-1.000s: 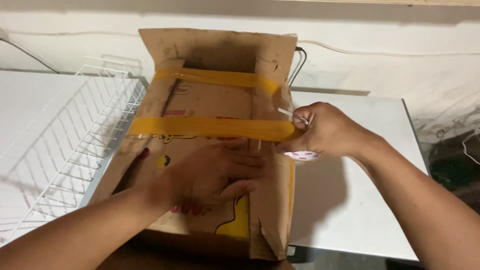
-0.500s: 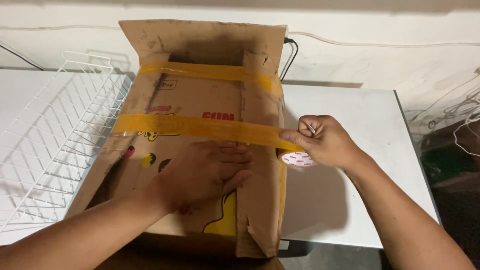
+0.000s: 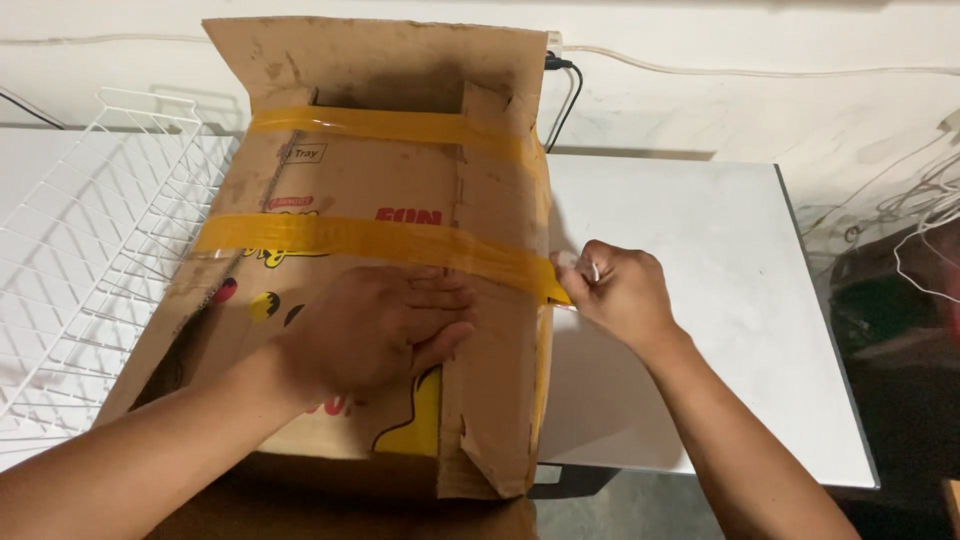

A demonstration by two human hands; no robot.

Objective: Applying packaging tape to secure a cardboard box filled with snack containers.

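Mostly hidden: tape roll under right hand (image 3: 615, 292); carton (image 3: 390, 200) bottom cropped.

left hand (image 3: 385, 325) flat on cardboard box (image 3: 400, 200), pressing flaps. right hand (image 3: 615, 290) pinches end of yellow tape strip (image 3: 370, 240) at box's right edge. white wire rack (image 3: 90, 260) left, white bench (image 3: 690, 300) beneath.
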